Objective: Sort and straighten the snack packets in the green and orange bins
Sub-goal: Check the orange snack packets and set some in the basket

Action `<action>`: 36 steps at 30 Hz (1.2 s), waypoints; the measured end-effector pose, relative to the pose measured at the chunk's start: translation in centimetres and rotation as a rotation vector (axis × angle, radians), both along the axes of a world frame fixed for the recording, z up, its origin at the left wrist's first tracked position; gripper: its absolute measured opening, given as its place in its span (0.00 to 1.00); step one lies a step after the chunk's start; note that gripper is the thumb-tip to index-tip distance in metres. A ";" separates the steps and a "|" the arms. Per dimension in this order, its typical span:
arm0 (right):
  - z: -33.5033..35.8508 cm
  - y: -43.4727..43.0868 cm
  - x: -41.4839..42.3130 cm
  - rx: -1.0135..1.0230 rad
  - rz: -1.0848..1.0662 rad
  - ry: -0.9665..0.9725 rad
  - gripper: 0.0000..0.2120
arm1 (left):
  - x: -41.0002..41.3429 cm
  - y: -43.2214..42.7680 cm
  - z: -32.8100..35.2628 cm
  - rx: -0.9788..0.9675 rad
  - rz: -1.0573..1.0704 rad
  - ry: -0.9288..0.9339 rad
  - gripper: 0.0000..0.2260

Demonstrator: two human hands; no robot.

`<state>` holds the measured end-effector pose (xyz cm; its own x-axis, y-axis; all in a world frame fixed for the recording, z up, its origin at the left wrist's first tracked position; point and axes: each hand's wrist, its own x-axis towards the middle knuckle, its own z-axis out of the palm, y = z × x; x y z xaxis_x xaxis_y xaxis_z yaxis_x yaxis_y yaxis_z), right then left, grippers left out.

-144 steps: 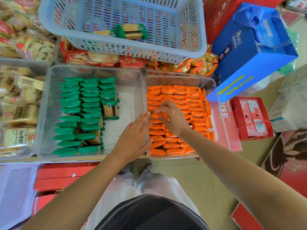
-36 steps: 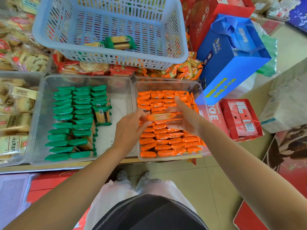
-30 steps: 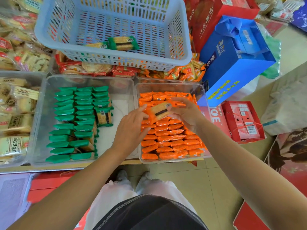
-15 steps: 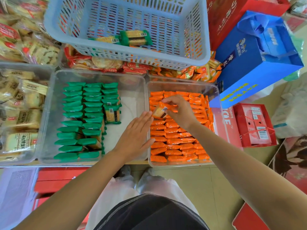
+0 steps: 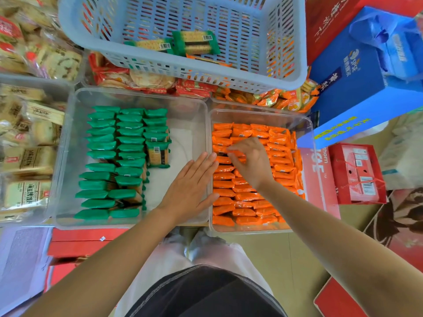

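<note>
Two hands visible. Left hand (image 5: 190, 188) flat, fingers straight, above left clear plastic bin (image 5: 187, 120) of green foil packets (image 5: 130, 140). Right hand (image 5: 254, 165) pinches orange foil packet (image 5: 235, 153) among rows in right clear plastic bin (image 5: 258, 115).

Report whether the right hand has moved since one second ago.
Yes. Judged against the orange bin, the right hand has shifted toward the bin's left wall and come down, fingers now among the orange packets.

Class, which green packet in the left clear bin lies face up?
The green packet at the near end of the right-hand row, its barcode showing; all the others there stand on edge.
</note>
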<state>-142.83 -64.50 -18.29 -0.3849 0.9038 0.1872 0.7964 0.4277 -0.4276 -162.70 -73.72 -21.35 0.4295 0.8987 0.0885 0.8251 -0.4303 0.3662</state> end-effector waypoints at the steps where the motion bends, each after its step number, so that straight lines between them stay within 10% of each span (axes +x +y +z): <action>1: 0.0 0.4 -0.1 0.008 -0.034 -0.008 0.06 | 0.0 0.0 0.0 0.002 -0.001 -0.006 0.33; 9: -1.0 1.6 -1.2 -0.103 -0.175 -0.095 0.05 | 0.0 0.0 0.2 0.004 -0.001 -0.009 0.32; 24: 6.4 0.2 2.2 -0.456 -0.402 0.771 0.06 | 0.6 0.3 1.1 -0.035 0.040 -0.117 0.31; 31: 7.3 -2.3 2.9 -0.799 -0.529 0.955 0.09 | 3.3 0.5 4.2 -0.202 0.207 -0.582 0.39; 36: 7.7 -3.8 3.3 -0.881 -0.499 1.002 0.05 | 4.4 -0.5 4.5 -0.095 0.222 -0.563 0.30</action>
<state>-139.49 -68.29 -10.57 -0.0394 0.8650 -0.5002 -0.0107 -0.5009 -0.8654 -158.29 -74.26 -16.88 0.1414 0.9765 0.1625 0.5598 -0.2143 0.8004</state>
